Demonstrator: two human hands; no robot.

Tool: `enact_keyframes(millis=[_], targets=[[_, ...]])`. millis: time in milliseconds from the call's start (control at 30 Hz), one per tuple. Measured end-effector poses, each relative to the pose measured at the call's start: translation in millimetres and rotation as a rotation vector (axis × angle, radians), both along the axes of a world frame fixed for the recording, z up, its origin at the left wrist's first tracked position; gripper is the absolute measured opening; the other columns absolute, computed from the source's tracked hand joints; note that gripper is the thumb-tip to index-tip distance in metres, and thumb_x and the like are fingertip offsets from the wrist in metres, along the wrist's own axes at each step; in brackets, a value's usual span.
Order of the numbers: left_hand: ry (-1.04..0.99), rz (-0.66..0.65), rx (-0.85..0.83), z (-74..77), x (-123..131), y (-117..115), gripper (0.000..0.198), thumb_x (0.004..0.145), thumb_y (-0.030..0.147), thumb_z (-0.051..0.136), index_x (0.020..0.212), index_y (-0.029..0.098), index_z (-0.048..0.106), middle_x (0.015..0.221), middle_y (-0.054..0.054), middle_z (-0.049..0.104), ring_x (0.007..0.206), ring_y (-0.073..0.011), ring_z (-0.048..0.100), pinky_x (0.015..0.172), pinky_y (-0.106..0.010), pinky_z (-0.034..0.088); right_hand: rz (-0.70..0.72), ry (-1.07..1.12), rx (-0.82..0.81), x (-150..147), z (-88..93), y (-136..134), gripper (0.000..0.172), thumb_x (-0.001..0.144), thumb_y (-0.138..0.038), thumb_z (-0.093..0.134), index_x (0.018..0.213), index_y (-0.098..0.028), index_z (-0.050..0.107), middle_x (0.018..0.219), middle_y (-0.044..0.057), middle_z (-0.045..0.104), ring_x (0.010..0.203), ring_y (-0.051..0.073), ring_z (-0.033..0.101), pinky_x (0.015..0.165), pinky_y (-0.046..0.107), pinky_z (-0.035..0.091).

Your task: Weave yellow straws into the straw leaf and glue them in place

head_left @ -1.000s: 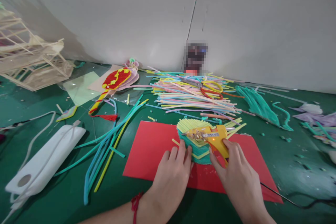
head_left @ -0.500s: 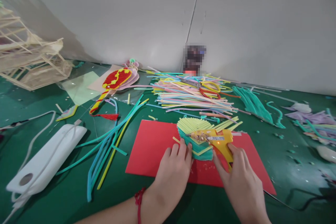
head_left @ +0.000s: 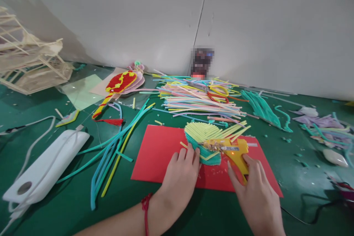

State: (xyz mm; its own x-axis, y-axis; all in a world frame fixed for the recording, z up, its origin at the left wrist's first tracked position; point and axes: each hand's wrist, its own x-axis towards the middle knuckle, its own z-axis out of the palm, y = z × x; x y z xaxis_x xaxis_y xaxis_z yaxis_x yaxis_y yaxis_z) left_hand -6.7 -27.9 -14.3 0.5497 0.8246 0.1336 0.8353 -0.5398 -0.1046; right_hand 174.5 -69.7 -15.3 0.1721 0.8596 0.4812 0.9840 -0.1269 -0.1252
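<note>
A red sheet (head_left: 157,155) lies on the green table, and on it rests a leaf-like piece (head_left: 201,132) of yellow and teal strips. My left hand (head_left: 182,171) presses its fingertips on the left edge of that piece. In my right hand (head_left: 256,188) is a yellow glue gun (head_left: 235,151), gripped by its handle, with the nozzle pointing left over the teal strips. The nozzle tip is close to my left fingertips; whether it touches the strips I cannot tell. Loose yellow strips (head_left: 235,129) stick out from the piece's upper right.
Behind the sheet lies a pile of coloured strips (head_left: 193,99) with scissors (head_left: 218,91) on top. A white power bank (head_left: 49,166), blue strips (head_left: 96,177) and a red fan (head_left: 121,82) are at left. Teal strips (head_left: 260,108) lie at right; a black cable (head_left: 298,221) runs lower right.
The glue gun and my right hand have shifted slightly right relative to the leaf-like piece, and the nozzle has drawn back a little. My left hand stays on the piece. The view has moved slightly.
</note>
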Motion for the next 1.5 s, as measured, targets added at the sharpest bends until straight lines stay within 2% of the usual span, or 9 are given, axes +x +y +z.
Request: enact_keyframes(millis=[400, 567, 900, 1033, 1167, 1300, 1500], targets=[[-0.007, -0.029, 0.038, -0.1, -1, 3, 0.042, 0.088, 0.023, 0.061, 0.129, 0.016, 0.057, 0.124, -0.013, 0.062, 0.096, -0.0238, 0.062, 0.074, -0.033, 0.054, -0.037, 0.003, -0.029, 5, -0.1, -10, 0.048, 0.094, -0.055, 0.031, 0.113, -0.017, 0.052, 0.1, 0.016, 0.068, 0.077, 0.026, 0.069, 0.045, 0.028, 0.047], [-0.003, -0.037, 0.011, 0.2, -1, 4, 0.04, 0.091, 0.023, 0.057, 0.13, 0.016, 0.056, 0.127, -0.014, 0.059, 0.1, -0.0246, 0.061, 0.076, -0.033, 0.054, -0.056, -0.007, -0.042, 9, -0.9, -16, 0.042, 0.094, -0.051, 0.034, 0.112, -0.018, 0.051, 0.1, 0.016, 0.069, 0.077, 0.026, 0.069, 0.049, 0.03, 0.05], [-0.017, 0.005, 0.004, -0.3, 1, 2, 0.039, 0.094, 0.026, 0.053, 0.132, 0.018, 0.054, 0.123, -0.013, 0.062, 0.096, -0.0234, 0.062, 0.075, -0.034, 0.053, -0.029, -0.022, 0.026, 17, 0.8, -22, 0.044, 0.094, -0.053, 0.031, 0.11, -0.017, 0.051, 0.095, 0.015, 0.067, 0.078, 0.026, 0.07, 0.048, 0.028, 0.049], [0.004, -0.026, 0.028, -1.0, -1, 4, 0.041, 0.09, 0.022, 0.059, 0.13, 0.018, 0.056, 0.125, -0.013, 0.061, 0.096, -0.0237, 0.062, 0.074, -0.032, 0.053, -0.069, 0.042, -0.002, 21, -2.5, -23, 0.052, 0.092, -0.061, 0.029, 0.109, -0.017, 0.051, 0.099, 0.016, 0.067, 0.081, 0.028, 0.07, 0.05, 0.03, 0.051], [-0.017, -0.04, 0.034, -2.4, -2, 5, 0.039, 0.091, 0.022, 0.056, 0.129, 0.016, 0.056, 0.124, -0.014, 0.061, 0.096, -0.0241, 0.062, 0.075, -0.034, 0.053, -0.12, 0.151, -0.047, 28, -6.8, -25, 0.057, 0.087, -0.068, 0.032, 0.108, -0.018, 0.051, 0.105, 0.018, 0.066, 0.084, 0.03, 0.068, 0.054, 0.033, 0.052], [-0.018, -0.035, 0.018, -2.6, -2, 4, 0.04, 0.091, 0.021, 0.056, 0.13, 0.017, 0.056, 0.125, -0.014, 0.059, 0.1, -0.0248, 0.061, 0.077, -0.034, 0.053, -0.142, 0.227, -0.087, 30, -9.7, -26, 0.055, 0.086, -0.066, 0.036, 0.11, -0.019, 0.05, 0.11, 0.018, 0.064, 0.089, 0.031, 0.067, 0.056, 0.034, 0.052], [-0.014, -0.018, 0.019, -2.2, -1, 2, 0.04, 0.091, 0.02, 0.054, 0.131, 0.019, 0.055, 0.126, -0.013, 0.059, 0.1, -0.0247, 0.06, 0.077, -0.034, 0.053, -0.136, 0.256, -0.079, 32, -8.9, -26, 0.052, 0.086, -0.064, 0.038, 0.11, -0.019, 0.05, 0.108, 0.016, 0.064, 0.092, 0.03, 0.066, 0.059, 0.034, 0.052]])
